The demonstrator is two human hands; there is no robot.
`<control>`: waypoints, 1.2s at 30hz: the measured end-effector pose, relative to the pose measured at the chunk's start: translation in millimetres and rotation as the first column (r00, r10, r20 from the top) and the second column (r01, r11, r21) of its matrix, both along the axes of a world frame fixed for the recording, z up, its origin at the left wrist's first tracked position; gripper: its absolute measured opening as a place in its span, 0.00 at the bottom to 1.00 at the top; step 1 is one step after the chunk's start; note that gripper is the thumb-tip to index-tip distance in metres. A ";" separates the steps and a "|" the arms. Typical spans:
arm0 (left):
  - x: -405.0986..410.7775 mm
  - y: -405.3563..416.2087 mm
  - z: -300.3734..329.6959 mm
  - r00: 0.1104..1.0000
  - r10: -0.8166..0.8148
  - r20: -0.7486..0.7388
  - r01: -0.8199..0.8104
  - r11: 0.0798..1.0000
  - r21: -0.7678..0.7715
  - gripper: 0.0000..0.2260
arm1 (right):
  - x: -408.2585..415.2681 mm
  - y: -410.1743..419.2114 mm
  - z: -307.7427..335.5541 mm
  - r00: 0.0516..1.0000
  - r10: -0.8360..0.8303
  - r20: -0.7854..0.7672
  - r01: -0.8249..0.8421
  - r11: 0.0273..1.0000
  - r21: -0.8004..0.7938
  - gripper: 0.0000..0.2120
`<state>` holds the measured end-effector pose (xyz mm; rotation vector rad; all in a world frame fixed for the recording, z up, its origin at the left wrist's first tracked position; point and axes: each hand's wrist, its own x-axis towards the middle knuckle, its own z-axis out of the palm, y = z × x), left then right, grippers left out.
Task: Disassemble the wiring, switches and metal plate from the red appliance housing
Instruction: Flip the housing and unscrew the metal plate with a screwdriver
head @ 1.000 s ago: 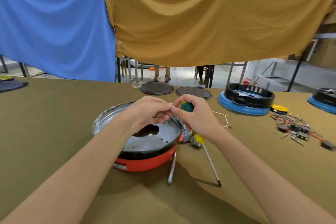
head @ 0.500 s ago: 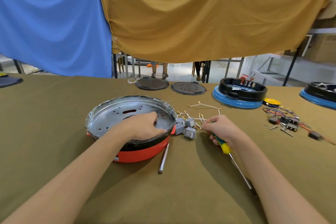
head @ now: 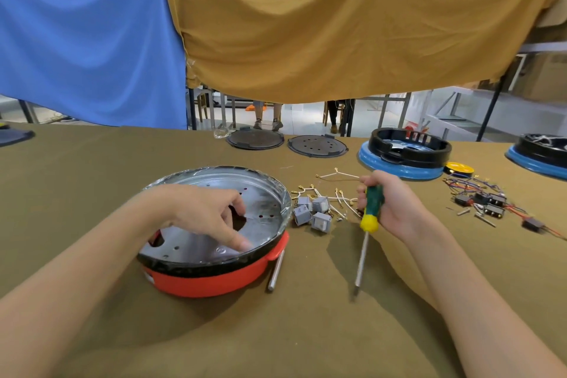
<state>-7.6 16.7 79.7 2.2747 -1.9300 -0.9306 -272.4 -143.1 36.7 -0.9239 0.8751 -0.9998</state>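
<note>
Housing: the red appliance housing [head: 211,281] sat on the olive-covered table [head: 92,181], near the front left.
Metal plate: the perforated metal plate [head: 214,242] lay inside the housing's black rim.
Left hand: the left hand [head: 202,212] reached over the plate, fingers loosely spread, the thumb tip pressing the metal and nothing held.
Right hand: the right hand [head: 395,205] gripped a green-and-yellow screwdriver [head: 368,224], its shaft pointing down toward the table.
Switches: four grey switches [head: 313,213] with white wires [head: 334,196] lay between housing and right hand.
Rod: a metal rod [head: 275,270] lay just beside the housing's right edge.
</note>
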 end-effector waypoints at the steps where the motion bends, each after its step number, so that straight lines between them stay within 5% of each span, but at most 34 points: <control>1: -1.0 -0.1 -1.5 0.998 0.021 0.055 -0.018 0.998 -0.061 0.24 | -1.1 0.3 1.1 0.991 -0.009 0.134 0.004 0.999 0.039 0.11; 5: -11.9 -8.1 -19.4 0.968 0.139 0.207 -0.087 0.966 -0.242 0.27 | 0.5 -2.1 -0.1 0.892 -0.101 0.441 0.033 0.987 0.158 0.12; 9: -14.0 -9.3 -32.2 0.976 0.058 0.209 -0.007 0.972 -0.236 0.24 | 8.1 -5.8 -10.9 0.972 -0.139 0.188 0.127 0.989 0.071 0.14; 15: 9.4 -3.6 -14.6 0.961 -0.270 -0.058 0.265 0.961 -0.073 0.20 | 15.3 -1.2 -13.0 0.947 -0.182 0.267 0.169 0.983 0.071 0.12; 19: 20.7 -4.6 3.8 0.930 -0.364 0.048 0.358 0.927 0.110 0.15 | 19.0 3.8 -11.7 0.947 -0.175 0.269 0.166 0.985 0.055 0.12; 22: 23.3 -4.8 15.7 0.947 -0.290 0.142 0.264 0.948 0.177 0.13 | 21.4 7.7 -9.2 0.943 -0.188 0.275 0.191 0.981 0.016 0.12; 25: 13.0 -8.0 10.8 0.976 -0.081 0.203 0.060 0.992 0.109 0.26 | 24.9 11.1 -7.8 0.929 -0.199 0.313 0.229 0.972 -0.061 0.13; 29: -5.6 -20.3 -17.4 0.979 0.205 -0.012 -0.205 0.971 -0.121 0.25 | 30.3 16.7 -7.6 0.936 -0.138 0.325 0.212 0.956 -0.205 0.14; 36: 0.9 -18.7 -25.4 0.993 0.106 -0.060 -0.113 0.985 -0.127 0.17 | 35.1 25.6 -7.0 0.954 -0.059 0.293 0.175 0.906 -0.385 0.15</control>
